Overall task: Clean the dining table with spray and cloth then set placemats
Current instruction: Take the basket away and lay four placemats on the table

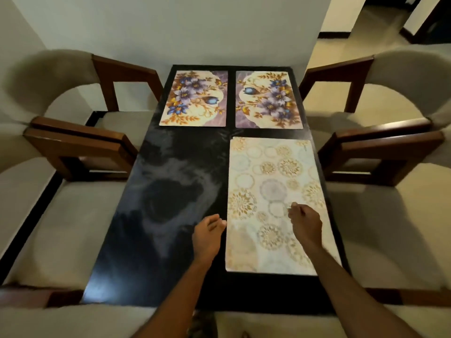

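The black glossy dining table (170, 191) carries three placemats. Two floral mats with purple and blue flowers lie side by side at the far end, one on the left (195, 98) and one on the right (268, 100). A pale mat with gold circle patterns (271, 181) lies on the near right. My left hand (207, 234) hovers at that mat's left edge, fingers relaxed and together. My right hand (305, 222) is over the mat with loosely curled fingers, holding nothing I can see. The near left of the table shows hazy streaks.
Cushioned chairs with brown wooden arms flank the table, two on the left (73, 147) and two on the right (380, 152). A white wall (195, 32) stands behind the far end. A tiled floor and doorway (366, 32) open at the back right.
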